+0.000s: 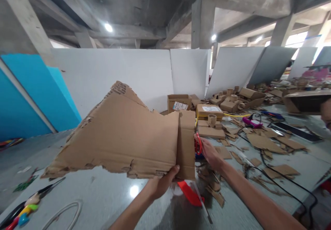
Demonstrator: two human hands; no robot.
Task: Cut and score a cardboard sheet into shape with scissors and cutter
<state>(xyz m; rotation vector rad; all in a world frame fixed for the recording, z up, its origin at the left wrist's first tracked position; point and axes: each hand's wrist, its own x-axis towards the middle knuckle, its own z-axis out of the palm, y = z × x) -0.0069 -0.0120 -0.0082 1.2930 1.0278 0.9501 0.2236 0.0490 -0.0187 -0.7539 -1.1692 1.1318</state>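
A large piece of brown cardboard (pixel 124 137) with ragged torn edges is raised over the table, its right end folded into a narrow flap. My left hand (pixel 164 181) grips its lower edge near that fold, thumb on the front face; the other fingers are behind it. At the flap's right edge, my right hand (pixel 210 152) is closed around the red looped handles of scissors (pixel 199 144). Their blades are hidden behind the cardboard. A red strip (pixel 190 192) and a thin clear stick (pixel 203 202) lie on the table just below.
Cardboard scraps (pixel 266 143) and black cables (pixel 281 178) spread over the table's right side. Cardboard boxes (pixel 209 112) stand behind. A purple tool (pixel 252 122) lies farther right. At the right edge another person's hand (pixel 326 111) is by a box (pixel 307 95). Pliers (pixel 38 196) lie at left.
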